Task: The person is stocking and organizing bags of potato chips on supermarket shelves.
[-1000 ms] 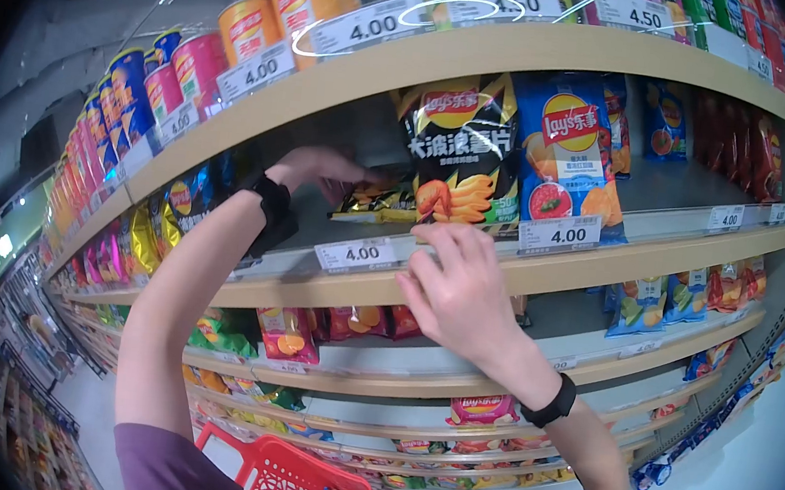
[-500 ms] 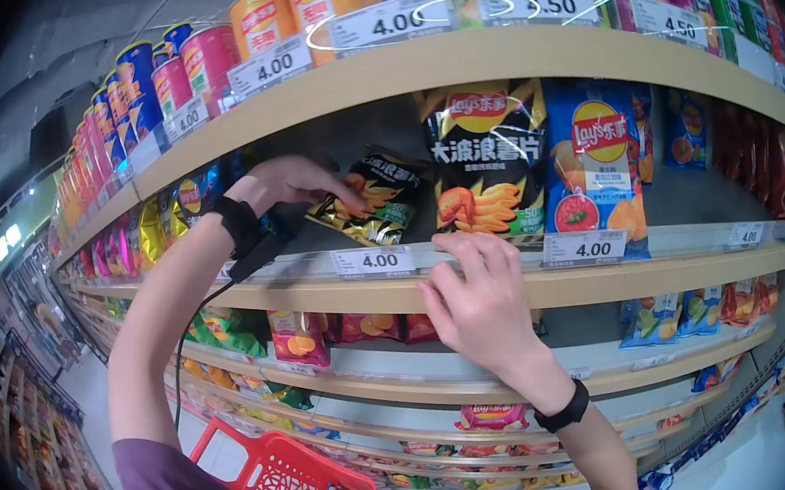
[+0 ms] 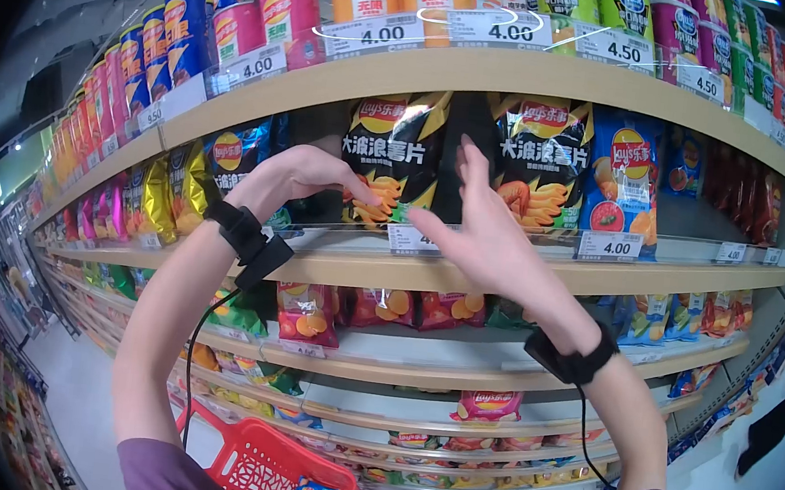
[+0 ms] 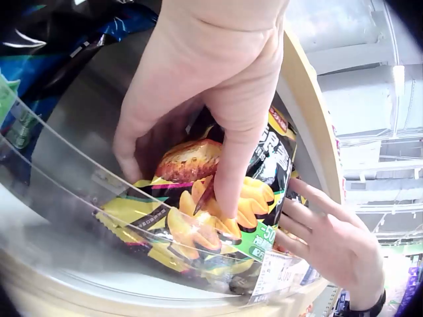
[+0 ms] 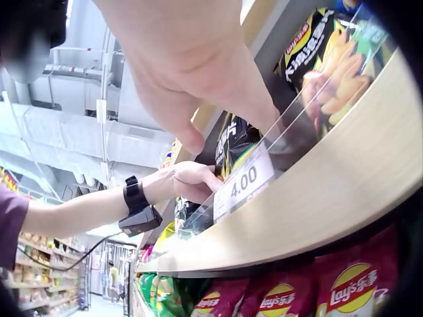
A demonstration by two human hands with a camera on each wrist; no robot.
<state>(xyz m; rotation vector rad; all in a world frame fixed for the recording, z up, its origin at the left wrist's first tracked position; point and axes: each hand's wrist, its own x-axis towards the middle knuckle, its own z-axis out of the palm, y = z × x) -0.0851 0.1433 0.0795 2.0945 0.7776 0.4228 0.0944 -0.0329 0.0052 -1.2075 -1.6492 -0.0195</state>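
A black Lay's potato chip bag [image 3: 392,140] stands upright on the shelf behind a clear front lip. My left hand [image 3: 300,173] holds it at its left side; in the left wrist view the thumb [image 4: 231,175] lies across the printed front and the other fingers go round the side edge. On the bag's other side is my right hand [image 3: 490,231], its fingers extended into the gap between this bag and a second black chip bag [image 3: 541,151]. The left wrist view shows the right fingertips close by the bag's edge.
A blue chip bag [image 3: 625,169] stands further right, above a 4.00 price tag [image 3: 610,246]. The upper shelf board [image 3: 488,68] overhangs the bags and carries canisters. Gold bags [image 3: 188,190] line the left. Below is a red basket [image 3: 244,430] with small blue packets.
The left-hand bag, earlier lying tilted, now stands upright with my left hand on it. My right hand has left the shelf edge and moved up between the two black bags.
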